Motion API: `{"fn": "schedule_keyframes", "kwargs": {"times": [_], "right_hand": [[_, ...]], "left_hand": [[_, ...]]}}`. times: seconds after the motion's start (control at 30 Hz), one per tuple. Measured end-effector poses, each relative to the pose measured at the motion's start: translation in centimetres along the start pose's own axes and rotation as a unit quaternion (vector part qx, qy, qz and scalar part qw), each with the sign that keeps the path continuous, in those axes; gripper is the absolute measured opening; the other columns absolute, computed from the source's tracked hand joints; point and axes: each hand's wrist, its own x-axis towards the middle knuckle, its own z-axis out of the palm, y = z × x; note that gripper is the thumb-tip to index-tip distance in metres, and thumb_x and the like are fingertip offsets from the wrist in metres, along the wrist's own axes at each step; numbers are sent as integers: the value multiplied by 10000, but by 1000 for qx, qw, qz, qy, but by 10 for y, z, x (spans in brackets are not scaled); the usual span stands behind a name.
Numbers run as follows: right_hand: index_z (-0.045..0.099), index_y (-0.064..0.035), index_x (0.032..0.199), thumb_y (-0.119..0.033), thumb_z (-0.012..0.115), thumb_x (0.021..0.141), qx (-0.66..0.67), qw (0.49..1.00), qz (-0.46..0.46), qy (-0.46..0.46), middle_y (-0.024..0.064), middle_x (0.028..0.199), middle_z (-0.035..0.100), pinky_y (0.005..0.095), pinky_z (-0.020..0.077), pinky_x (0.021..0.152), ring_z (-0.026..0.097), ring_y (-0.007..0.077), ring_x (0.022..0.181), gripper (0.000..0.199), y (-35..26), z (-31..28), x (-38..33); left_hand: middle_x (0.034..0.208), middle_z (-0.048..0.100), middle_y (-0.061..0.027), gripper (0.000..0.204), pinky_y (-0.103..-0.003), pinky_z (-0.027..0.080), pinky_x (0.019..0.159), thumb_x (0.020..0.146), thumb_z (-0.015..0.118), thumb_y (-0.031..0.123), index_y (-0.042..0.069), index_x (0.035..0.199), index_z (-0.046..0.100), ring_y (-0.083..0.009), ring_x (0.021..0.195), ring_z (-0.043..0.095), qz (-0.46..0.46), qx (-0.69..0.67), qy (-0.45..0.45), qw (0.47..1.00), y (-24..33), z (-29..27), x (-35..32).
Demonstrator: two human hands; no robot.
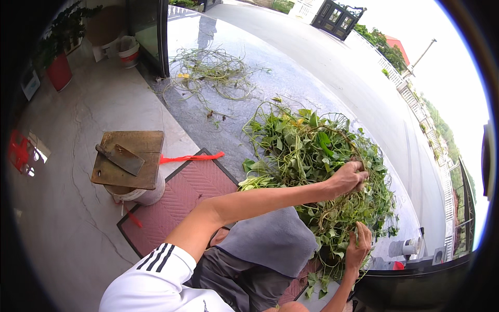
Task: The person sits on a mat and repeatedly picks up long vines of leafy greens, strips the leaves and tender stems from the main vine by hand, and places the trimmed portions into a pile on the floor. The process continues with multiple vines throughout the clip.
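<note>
Left hand (344,181) clutching vines (296,151); right hand (357,250) among them, hold unclear from here. Vines heaped right of mat (182,203). Left of mat: bucket (143,196), board (148,139) atop, cleaver (126,161) on that. Stem tangle (221,73) beyond mat.

Shirt (140,286): white, short-slv., w/ three parallel blk. stripes (160,258) on the L sleeve, at 7 o'clock; small dk. chest mark (206,305), approx. 6:30. Trousers (221,278): dk. grey, creased, at 6 o'clock. Lap cloth (273,242), as I see it: paler grey, matte, dk.-edged, btwn. 5 and 6 o'clock. L hand (344,180) & R hand (357,248): bare, ditto forearms (270,202).
</note>
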Motion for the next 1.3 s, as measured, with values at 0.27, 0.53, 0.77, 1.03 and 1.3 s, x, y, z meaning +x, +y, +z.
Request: {"fn": "schedule_keyframes", "kwargs": {"times": [0.27, 0.53, 0.77, 1.03, 1.3], "right_hand": [[714, 24, 1269, -36, 609, 1030, 189, 834, 442, 270, 137, 1111, 759, 335, 604, 766, 718, 194, 931, 267, 141, -2, -140], [718, 20, 1257, -23, 602, 1028, 198, 743, 533, 352, 133, 1059, 760, 309, 606, 720, 718, 162, 856, 261, 130, -26, -176], [718, 24, 1254, -18, 600, 1026, 244, 881, 405, -18, 131, 1044, 759, 304, 604, 709, 717, 159, 832, 260, 65, -44, -119], [718, 27, 1249, -12, 598, 1024, 218, 910, 328, -131, 130, 1027, 758, 298, 602, 697, 716, 155, 805, 258, 12, -75, -90], [717, 31, 1244, -6, 596, 1022, 202, 892, 402, 54, 129, 1010, 757, 293, 599, 685, 715, 151, 778, 256, -10, -25, -160]], "left_hand": [[730, 578, -104, 225, -378, 473, 628, 1021, 610, 195, -16, 1025, 532, -205, 663, 590, 94, 141, -196, 966, -95, 111, -20], [794, 665, -143, 295, -417, 497, 707, 1008, 632, 270, -3, 1104, 575, -261, 746, 646, 51, 124, -69, 988, -136, 133, 13], [782, 655, -42, 221, -319, 481, 599, 1030, 639, 194, -13, 1106, 627, -123, 653, 588, 30, 129, 119, 984, -131, 54, 72], [881, 671, -63, 237, -183, 457, 587, 1078, 568, 166, -14, 1232, 574, -100, 636, 518, 239, 64, 365, 897, 121, -137, 138], [1420, 630, -204, 727, -484, 463, 1086, 929, 679, 558, 80, 1458, 536, -381, 1333, 588, -68, 584, 584, 559, 161, -495, -24]]}}
